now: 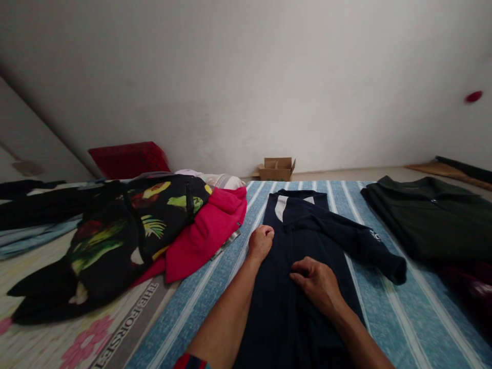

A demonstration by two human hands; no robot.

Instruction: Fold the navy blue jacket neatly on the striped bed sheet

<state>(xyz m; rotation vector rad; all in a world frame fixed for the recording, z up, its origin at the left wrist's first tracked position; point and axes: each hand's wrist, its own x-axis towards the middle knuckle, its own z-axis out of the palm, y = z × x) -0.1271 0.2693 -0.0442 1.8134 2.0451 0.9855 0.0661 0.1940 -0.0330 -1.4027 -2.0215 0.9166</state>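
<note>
A navy blue jacket (307,241) with white patches near its collar lies lengthwise in front of me, its left side folded inward. One sleeve (365,246) stretches out to the right, with small white lettering near the cuff. My left hand (262,241) is closed on the jacket's left edge, below the white patch. Lower down, my right hand (317,282) is closed with thumb and fingers together on the cloth near the middle. The fingertips of both hands are partly hidden.
Under the jacket is a blue striped sheet (207,292). A folded dark green garment (430,220) lies right. To the left are a black fruit-print garment (111,230), a pink garment (207,225) and other clothes. Behind stand an open cardboard box (277,169) and a red object (128,156).
</note>
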